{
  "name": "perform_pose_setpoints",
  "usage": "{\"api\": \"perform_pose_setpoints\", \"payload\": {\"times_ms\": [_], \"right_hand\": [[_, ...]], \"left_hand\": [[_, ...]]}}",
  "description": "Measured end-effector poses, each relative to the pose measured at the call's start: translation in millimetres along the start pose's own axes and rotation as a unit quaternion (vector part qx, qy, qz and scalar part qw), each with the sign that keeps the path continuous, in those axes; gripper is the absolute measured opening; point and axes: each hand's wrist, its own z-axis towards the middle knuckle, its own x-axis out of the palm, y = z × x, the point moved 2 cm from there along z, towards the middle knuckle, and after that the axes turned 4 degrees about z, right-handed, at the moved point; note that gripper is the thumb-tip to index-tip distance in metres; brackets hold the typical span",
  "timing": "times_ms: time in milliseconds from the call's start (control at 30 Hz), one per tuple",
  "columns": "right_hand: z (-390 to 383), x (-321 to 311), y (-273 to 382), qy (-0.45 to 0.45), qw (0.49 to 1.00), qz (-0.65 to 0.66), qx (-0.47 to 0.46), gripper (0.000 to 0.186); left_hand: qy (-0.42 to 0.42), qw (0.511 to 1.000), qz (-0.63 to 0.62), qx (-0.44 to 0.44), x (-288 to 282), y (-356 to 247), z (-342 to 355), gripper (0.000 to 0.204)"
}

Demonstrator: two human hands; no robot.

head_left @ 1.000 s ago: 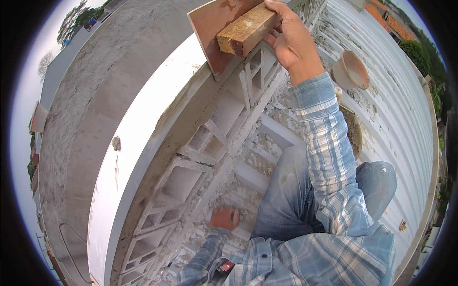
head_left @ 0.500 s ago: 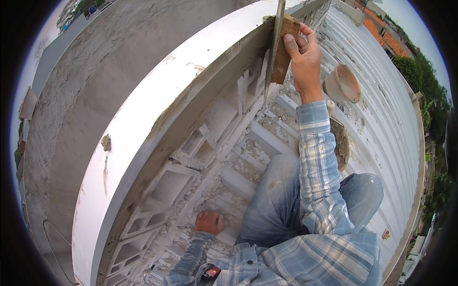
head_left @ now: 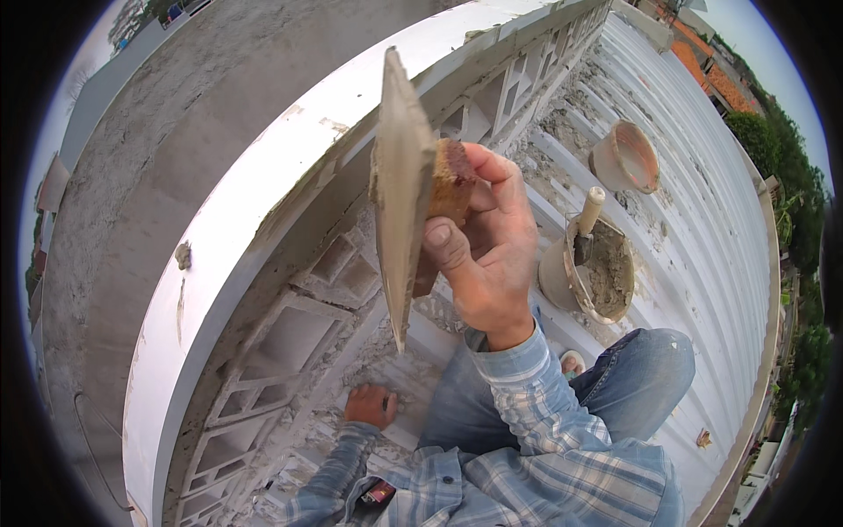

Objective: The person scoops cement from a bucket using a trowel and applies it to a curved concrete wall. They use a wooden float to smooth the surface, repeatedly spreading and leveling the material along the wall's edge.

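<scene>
- Head view: mortar bucket point(head_left: 557, 279) is standing at 3 o'clock, trowel point(head_left: 592, 211) leaning inside; float point(head_left: 403, 211) is blocking part of the pierced wall point(head_left: 297, 335).
- Handle point(head_left: 450, 186): rough wooden block.
- Float is hovering near centre, edge-on, long axis running 12 to 6.
- Right hand point(head_left: 497, 256) is gripping handle; left hand point(head_left: 369, 405) is resting toward 7, grip unclear.

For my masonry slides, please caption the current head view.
Right hand holding a plastering float by its wooden handle above a ribbed roof, mortar bucket nearby.

Orange roofs point(head_left: 729, 90) and green foliage point(head_left: 753, 140)
</scene>
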Motion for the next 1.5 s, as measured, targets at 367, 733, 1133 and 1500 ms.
{"api": "perform_pose_setpoints", "payload": {"times_ms": [367, 733, 1133, 1500], "right_hand": [[81.8, -70.7, -34.9, -0.159, 0.956, 0.167, 0.181, 0.045], [144.4, -35.1, -1.5, -0.04, 0.968, 0.247, 0.011, 0.022], [79.2, -71.9, -49.3, -0.058, 0.983, -0.168, -0.055, 0.048], [13.4, -18.9, -5.4, -0.025, 0.999, 0.04, 0.003, 0.054]], "left_hand": [[0.004, 1.0, 0.013, 0.023, 6.0, 4.5, -7.3, 0.018], [0.018, 0.999, 0.027, 0.024, -0.9, 2.6, -4.0, 0.017], [0.003, 0.999, 0.019, 0.025, 3.7, 0.9, -0.7, 0.02], [0.052, 0.998, 0.02, -0.022, -7.5, -5.5, 4.1, 0.017]]}}
